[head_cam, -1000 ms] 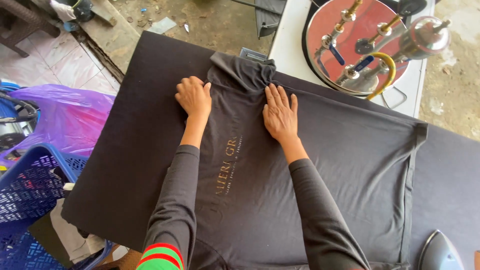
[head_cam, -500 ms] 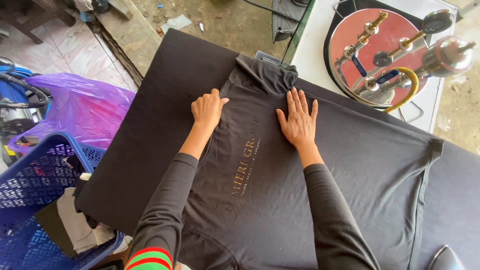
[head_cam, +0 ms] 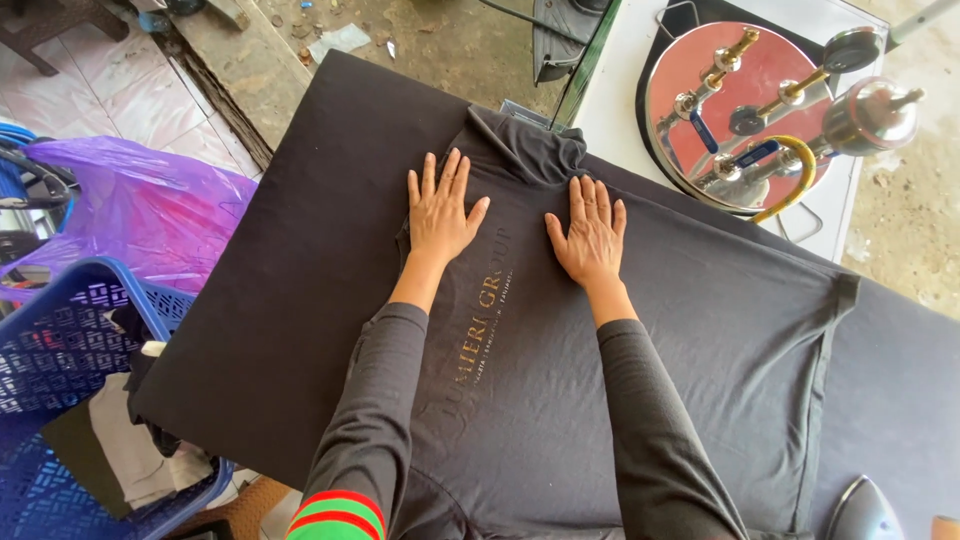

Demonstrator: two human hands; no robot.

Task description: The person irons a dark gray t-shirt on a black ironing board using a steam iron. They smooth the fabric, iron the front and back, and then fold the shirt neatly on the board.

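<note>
Surface: padded board [head_cam: 300, 300] draped in dark cloth, standing outdoors over dirt ground [head_cam: 440, 50] and pale tiles [head_cam: 110, 100].
Shirt: dark shirt [head_cam: 620, 380] lying flat across the board, gold lettering running back from between the two wrists, bunched fabric [head_cam: 530, 150] sitting just beyond the fingertips.
Left hand: left hand [head_cam: 440, 215] pressing palm-down on the shirt, fingers [head_cam: 432, 178] spread wide and straight, gripping nothing, thumb pointing toward the other hand.
Right hand: right hand [head_cam: 592, 235] lying flat on the shirt just beside the left, fingers [head_cam: 592, 195] splayed and extended, holding nothing, thumb angled inward.
Between thumbs: narrow strip of shirt showing, hands staying apart and not touching.
Sleeves: dark long sleeves covering both forearms, a red and green striped cuff [head_cam: 335, 515] showing well behind the left hand.
Beyond right fingertips: round red and steel boiler [head_cam: 740, 110] with valves and a yellow hose [head_cam: 790, 180], sitting on a white top [head_cam: 620, 110].
Out past left fingers: purple plastic bag [head_cam: 140, 210] and blue basket [head_cam: 70, 350] holding clothes, well apart from the hand.
Behind right wrist: tip of an iron [head_cam: 865, 510] peeking in at the lower edge.
</note>
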